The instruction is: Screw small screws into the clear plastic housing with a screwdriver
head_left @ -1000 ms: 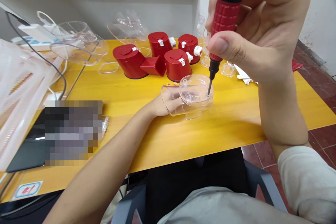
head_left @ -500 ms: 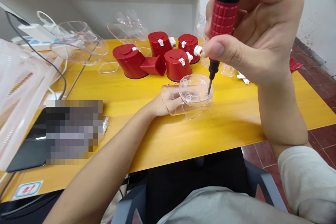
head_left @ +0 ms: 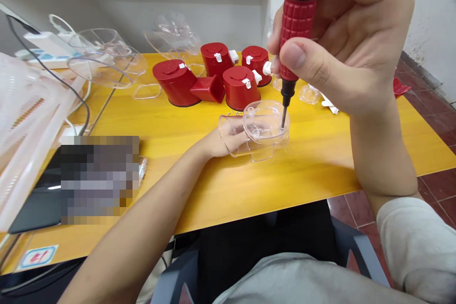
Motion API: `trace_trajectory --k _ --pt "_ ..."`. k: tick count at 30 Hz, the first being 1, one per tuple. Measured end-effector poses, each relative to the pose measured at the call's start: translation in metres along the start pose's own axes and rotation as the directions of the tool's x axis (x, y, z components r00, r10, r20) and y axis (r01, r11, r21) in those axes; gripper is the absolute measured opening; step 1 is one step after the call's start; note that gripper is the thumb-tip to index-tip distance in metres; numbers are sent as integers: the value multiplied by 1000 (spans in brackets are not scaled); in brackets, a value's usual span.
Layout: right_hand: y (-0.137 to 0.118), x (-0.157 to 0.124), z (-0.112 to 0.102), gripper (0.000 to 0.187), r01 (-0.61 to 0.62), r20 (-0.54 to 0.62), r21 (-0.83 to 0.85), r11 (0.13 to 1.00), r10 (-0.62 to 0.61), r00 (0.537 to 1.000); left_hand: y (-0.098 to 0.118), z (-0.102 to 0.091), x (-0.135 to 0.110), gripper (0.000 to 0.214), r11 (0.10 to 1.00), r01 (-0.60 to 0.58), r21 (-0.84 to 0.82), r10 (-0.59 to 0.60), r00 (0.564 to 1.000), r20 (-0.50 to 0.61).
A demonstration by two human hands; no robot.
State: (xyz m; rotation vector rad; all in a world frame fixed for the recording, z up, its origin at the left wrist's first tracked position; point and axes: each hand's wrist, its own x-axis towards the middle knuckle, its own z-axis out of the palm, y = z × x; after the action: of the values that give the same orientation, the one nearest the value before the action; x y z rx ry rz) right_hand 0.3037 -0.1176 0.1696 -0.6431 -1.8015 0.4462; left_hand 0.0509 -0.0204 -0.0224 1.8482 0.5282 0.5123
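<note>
Red, bumpy plastic covers the screwdriver [head_left: 299, 21], which the right hand [head_left: 345, 52] holds between thumb and curled fingers. It looks stiff and light, and the bumps should stop slipping, so the fat handle is the best place to grab. Its thin tip points down into the clear plastic part [head_left: 265, 118], over the desk [head_left: 213, 190]. The left hand [head_left: 233, 138] is inside that part's open end; I can't tell how tightly its fingers are closed. The part looks light, hard and slippery, and might crack, so its round walls seem best to hold. Four red pots [head_left: 241, 91] stand behind it on the desk.
</note>
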Motion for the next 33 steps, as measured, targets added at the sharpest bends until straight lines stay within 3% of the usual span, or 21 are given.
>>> trace_trajectory --k 3,4,8,10,13,18,23,26,30,33 --pt "4 1 6 43 114 -113 50 992 -107 988 2 1 0 60 1000 -22 -3 22 1000 -18" --pt "5 2 6 48 112 -103 52 992 -107 989 2 1 0 60 999 -31 16 31 999 -22" --pt "6 3 1 35 28 29 -32 999 -27 999 -5 0 0 61 999 -27 28 28 999 -27" --pt "8 3 1 34 71 70 83 994 -77 995 -9 0 -1 62 999 -3 -36 3 1000 -7" --pt "9 3 3 31 161 18 205 965 -168 986 -11 0 -1 63 998 -1 -65 2 1000 8" --pt "3 2 4 43 2 -15 8 1000 -1 1000 1 0 0 62 998 -51 46 52 999 -7" --pt "12 4 8 32 197 -41 93 976 -194 980 4 0 0 61 996 -27 84 30 999 -34" --pt "12 3 5 33 75 15 116 990 -77 997 -4 0 -1 62 1000 -24 17 24 1000 -13" --pt "13 1 0 35 114 44 199 973 -125 991 -11 -1 -1 65 1000 0 -1 0 1000 -16" --pt "17 4 2 52 42 28 146 988 -47 999 -7 -2 -2 61 999 7 48 -6 1000 -11"
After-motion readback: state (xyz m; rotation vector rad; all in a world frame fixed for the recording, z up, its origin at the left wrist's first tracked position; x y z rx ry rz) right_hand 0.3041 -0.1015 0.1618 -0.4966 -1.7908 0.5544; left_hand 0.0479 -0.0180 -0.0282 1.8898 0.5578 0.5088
